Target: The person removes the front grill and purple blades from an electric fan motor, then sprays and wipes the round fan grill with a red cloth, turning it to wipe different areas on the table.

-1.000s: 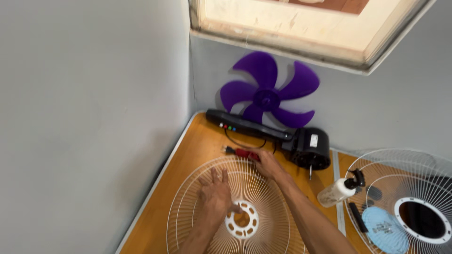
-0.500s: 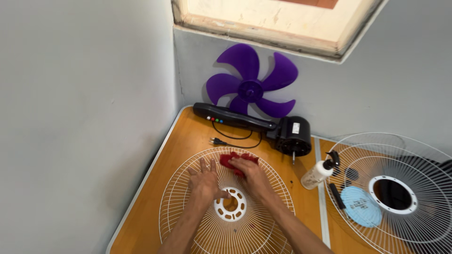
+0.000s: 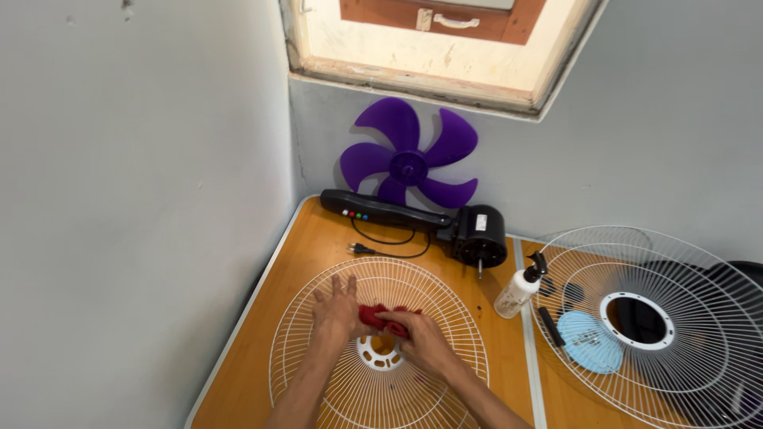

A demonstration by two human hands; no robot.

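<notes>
Hands, left hand [image 3: 335, 311] and right hand [image 3: 421, 340], red cloth [image 3: 380, 317], white fan grille [image 3: 318, 373]

Hands: two are showing, the left hand [image 3: 335, 312] and the right hand [image 3: 424, 342]
Wire fan guards: two are lying on the tabletops, the near guard [image 3: 302, 373] under the hands and the second guard [image 3: 699, 318] at the right
Red cloths: one red cloth [image 3: 373, 315] is sitting between the hands
Fan blades: one purple fan blade [image 3: 409, 168] is leaning on the wall
Fan motor bodies: one black motor unit [image 3: 421, 222]
Spray bottles: one white spray bottle [image 3: 518, 290]
Blue round caps: one blue cap [image 3: 588, 352]
Wooden tabletops: two are sitting side by side, one tabletop [image 3: 294, 262] and another tabletop [image 3: 556, 397]
</notes>
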